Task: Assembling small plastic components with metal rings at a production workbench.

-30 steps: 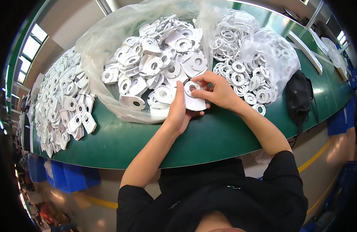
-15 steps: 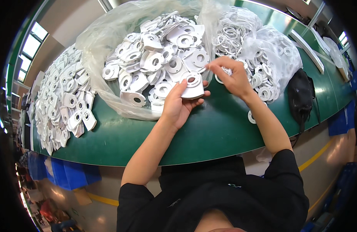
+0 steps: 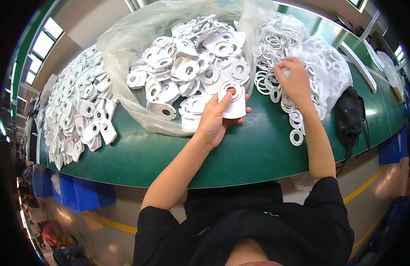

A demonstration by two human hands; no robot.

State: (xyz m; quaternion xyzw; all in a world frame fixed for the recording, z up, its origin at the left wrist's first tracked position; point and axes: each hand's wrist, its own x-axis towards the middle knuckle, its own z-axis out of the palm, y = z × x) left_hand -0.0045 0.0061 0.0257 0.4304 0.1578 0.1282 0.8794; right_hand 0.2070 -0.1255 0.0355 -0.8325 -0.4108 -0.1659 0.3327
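The left hand (image 3: 215, 122) holds a flat white plastic plate with a round hole (image 3: 233, 98) just above the green table (image 3: 240, 155). Its fingers are clamped on the plate, with the thumb on top by the hole. The right hand (image 3: 293, 80) reaches into a pile of thin white rings (image 3: 276, 53), with its fingers pinched together on them. A clear plastic bag full of white plates (image 3: 187, 66) lies behind the left hand. A black bag (image 3: 349, 115) sits near the right arm.
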